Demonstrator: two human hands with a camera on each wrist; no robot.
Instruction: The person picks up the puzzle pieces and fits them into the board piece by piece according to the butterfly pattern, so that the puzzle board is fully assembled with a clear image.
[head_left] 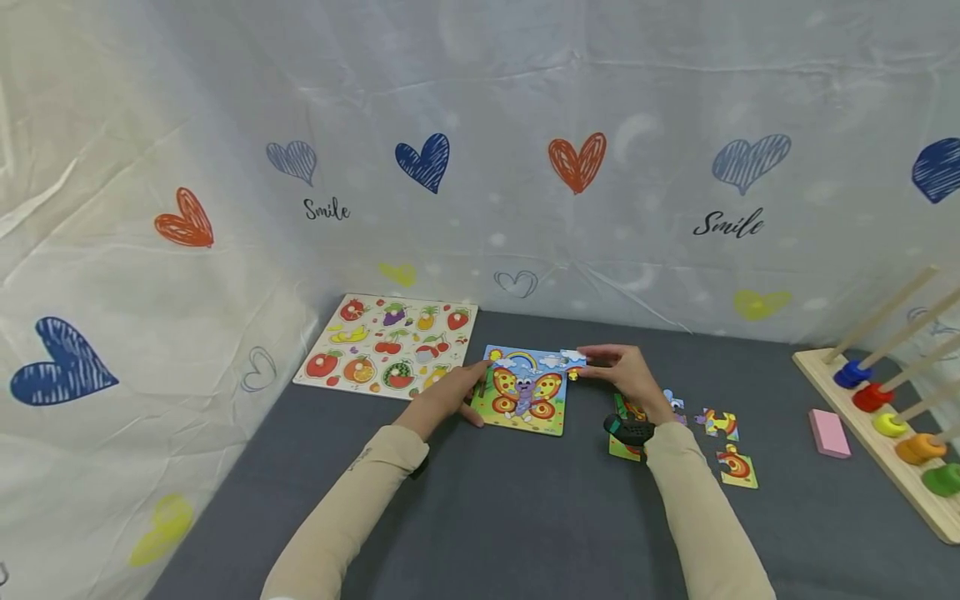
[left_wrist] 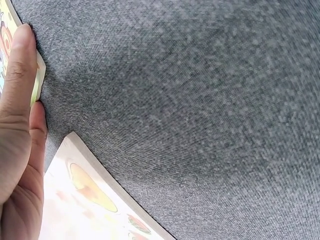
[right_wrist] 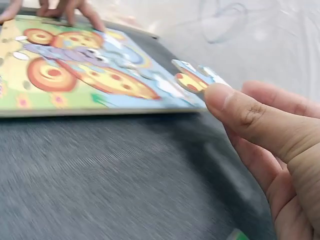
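Observation:
A butterfly jigsaw board (head_left: 525, 392) lies flat on the grey cloth. My left hand (head_left: 459, 393) rests on its left edge with straight fingers (left_wrist: 20, 75) along the board's side (left_wrist: 39, 82). My right hand (head_left: 603, 367) pinches a small blue-and-yellow puzzle piece (head_left: 574, 358) at the board's top right corner. In the right wrist view the piece (right_wrist: 194, 76) hangs just off the board's (right_wrist: 75, 75) corner, beyond my thumb (right_wrist: 250, 115). The left hand's fingertips (right_wrist: 67, 10) show on the far edge.
Loose jigsaw pieces (head_left: 722, 423) lie right of my right wrist, one (head_left: 738, 467) nearer me. A fruit peg board (head_left: 390, 346) sits at the back left. A pink block (head_left: 828, 433) and a wooden ring rack (head_left: 885, 433) stand at the right. A heart-printed sheet walls the back.

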